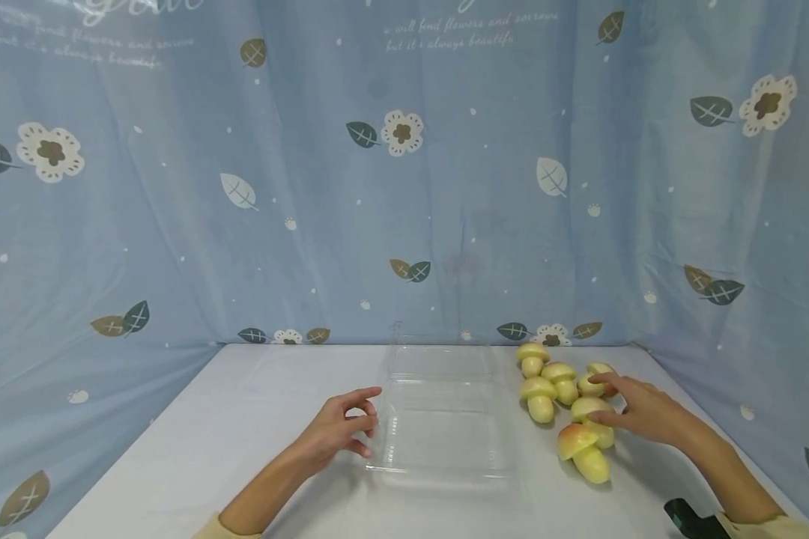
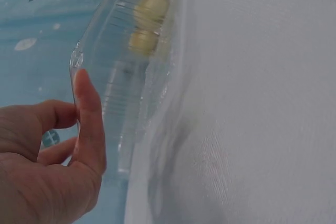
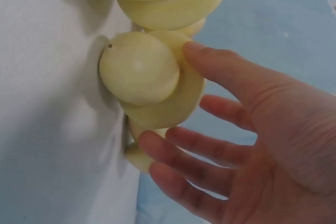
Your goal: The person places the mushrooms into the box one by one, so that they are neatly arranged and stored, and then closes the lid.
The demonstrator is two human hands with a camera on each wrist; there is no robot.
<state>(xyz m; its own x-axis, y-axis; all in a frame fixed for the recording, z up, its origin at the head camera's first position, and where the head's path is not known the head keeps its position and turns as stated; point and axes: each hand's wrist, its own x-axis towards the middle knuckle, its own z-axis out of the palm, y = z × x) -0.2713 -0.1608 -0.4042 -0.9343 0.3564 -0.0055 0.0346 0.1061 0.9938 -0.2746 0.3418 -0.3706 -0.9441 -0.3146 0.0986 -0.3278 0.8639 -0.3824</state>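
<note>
My right hand (image 1: 643, 410) is spread over the cluster of toy mushrooms at the right of the counter (image 1: 229, 434), fingers loosely extended and curling toward one pale yellow mushroom (image 1: 592, 419) — thumb tip against the rim of its cap, the other fingers just beside its far side, not yet closed round it. In the right wrist view that mushroom (image 3: 149, 77) lies on its side with the stem end toward the camera. Another mushroom with a reddish cap (image 1: 582, 451) lies just in front of it, and four more (image 1: 546, 378) sit behind, toward the blue flowered curtain (image 1: 404, 172).

My left hand (image 1: 342, 428) rests at the left edge of the clear plastic tray (image 1: 445, 408) in the middle of the counter — fingers relaxed, thumb (image 2: 88, 114) straight and touching the tray's rim (image 2: 79, 59), gripping nothing.
</note>
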